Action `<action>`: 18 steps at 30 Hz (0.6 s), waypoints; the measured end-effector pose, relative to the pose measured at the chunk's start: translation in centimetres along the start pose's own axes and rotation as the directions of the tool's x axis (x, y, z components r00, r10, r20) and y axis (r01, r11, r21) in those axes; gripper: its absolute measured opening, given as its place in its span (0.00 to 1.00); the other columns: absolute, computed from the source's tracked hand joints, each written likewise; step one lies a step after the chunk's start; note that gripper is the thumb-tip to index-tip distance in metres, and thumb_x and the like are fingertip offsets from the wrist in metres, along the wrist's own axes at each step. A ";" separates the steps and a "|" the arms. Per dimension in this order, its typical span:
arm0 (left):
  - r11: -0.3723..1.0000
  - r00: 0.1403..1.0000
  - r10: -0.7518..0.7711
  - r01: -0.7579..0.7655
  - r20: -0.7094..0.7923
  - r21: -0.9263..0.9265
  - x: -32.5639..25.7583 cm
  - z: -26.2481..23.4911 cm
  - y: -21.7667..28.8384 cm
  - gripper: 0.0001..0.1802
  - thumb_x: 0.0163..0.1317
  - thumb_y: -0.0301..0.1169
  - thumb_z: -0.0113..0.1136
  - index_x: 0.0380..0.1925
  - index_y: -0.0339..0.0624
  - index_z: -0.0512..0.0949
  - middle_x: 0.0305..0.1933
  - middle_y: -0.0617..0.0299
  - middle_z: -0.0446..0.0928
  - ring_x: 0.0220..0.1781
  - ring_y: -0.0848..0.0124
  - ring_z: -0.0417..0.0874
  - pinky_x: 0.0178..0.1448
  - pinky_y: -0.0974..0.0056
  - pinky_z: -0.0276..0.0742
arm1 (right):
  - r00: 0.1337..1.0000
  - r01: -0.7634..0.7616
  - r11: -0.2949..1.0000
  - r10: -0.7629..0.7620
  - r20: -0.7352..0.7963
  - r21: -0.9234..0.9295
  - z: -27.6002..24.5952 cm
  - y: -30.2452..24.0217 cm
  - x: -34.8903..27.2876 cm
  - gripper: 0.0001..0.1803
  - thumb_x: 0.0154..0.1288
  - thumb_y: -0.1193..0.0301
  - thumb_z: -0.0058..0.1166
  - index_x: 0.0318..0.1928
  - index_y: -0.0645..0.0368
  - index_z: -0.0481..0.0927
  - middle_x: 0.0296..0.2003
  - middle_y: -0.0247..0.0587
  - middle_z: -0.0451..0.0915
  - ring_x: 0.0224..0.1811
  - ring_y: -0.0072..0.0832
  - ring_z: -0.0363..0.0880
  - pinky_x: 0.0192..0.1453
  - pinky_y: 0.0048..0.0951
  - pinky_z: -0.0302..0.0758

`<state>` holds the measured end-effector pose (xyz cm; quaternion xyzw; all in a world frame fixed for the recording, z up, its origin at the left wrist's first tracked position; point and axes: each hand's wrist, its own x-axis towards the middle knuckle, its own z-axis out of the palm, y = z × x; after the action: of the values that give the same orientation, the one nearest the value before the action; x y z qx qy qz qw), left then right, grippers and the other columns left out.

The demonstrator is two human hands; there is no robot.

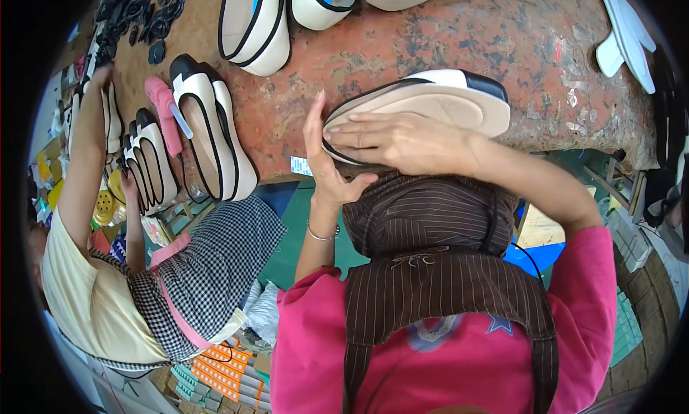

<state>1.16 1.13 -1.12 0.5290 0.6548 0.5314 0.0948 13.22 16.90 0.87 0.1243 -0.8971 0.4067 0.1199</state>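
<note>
Tabletop [308, 69], worn, blotchy red-brown. Shoe [441, 77], at its near edge: white with black end and dark trim, long and rounded; may slip off if pushed unevenly. Insole [459, 111], inside, beige, oval-marked; could wrinkle under off-centre pressing. Right hand [403, 141]: fingers straight, together, flat on the insole. Left hand [326, 159]: thumb spread, beside the shoe's left end; contact unclear.

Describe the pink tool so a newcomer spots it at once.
Find the worn reddish table, then the black-toed white shoes by its near edge, at the left. Between two groups of them lies the tool, bright pink among white and black.
</note>
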 end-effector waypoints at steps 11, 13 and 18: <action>0.983 0.981 -0.176 0.170 -0.081 -0.076 0.5 -0.2 0.8 0.09 0.61 0.29 0.52 0.35 0.38 0.64 0.59 0.34 0.75 0.54 0.53 0.78 0.62 0.54 0.70 | 0.946 -0.284 0.827 0.323 -0.003 -0.485 -2.2 -3.1 -2.2 0.18 0.59 0.69 0.52 0.47 0.47 0.89 0.62 0.38 0.78 0.69 0.30 0.71 0.80 0.41 0.53; 0.977 0.973 -0.210 0.206 -0.091 -0.052 0.9 0.1 1.1 0.10 0.61 0.30 0.49 0.37 0.39 0.62 0.59 0.35 0.74 0.59 0.59 0.73 0.63 0.58 0.63 | 0.942 -0.312 0.792 0.329 -0.064 -0.525 -1.8 -3.6 -1.5 0.19 0.57 0.72 0.52 0.48 0.44 0.89 0.61 0.37 0.79 0.69 0.29 0.71 0.80 0.45 0.52; 0.956 0.956 -0.294 0.294 -0.020 0.019 -0.1 4.0 5.6 0.26 0.54 0.26 0.67 0.49 0.36 0.64 0.69 0.33 0.62 0.68 0.45 0.68 0.71 0.50 0.62 | 0.825 -0.543 0.688 0.330 -0.458 -0.481 -6.0 -1.2 -3.2 0.16 0.50 0.74 0.59 0.42 0.52 0.87 0.43 0.44 0.85 0.57 0.40 0.79 0.71 0.56 0.58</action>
<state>7.28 2.78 1.60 0.4223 0.7327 0.5087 0.1613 17.26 21.09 4.58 -0.2114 -0.9465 0.1373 0.2015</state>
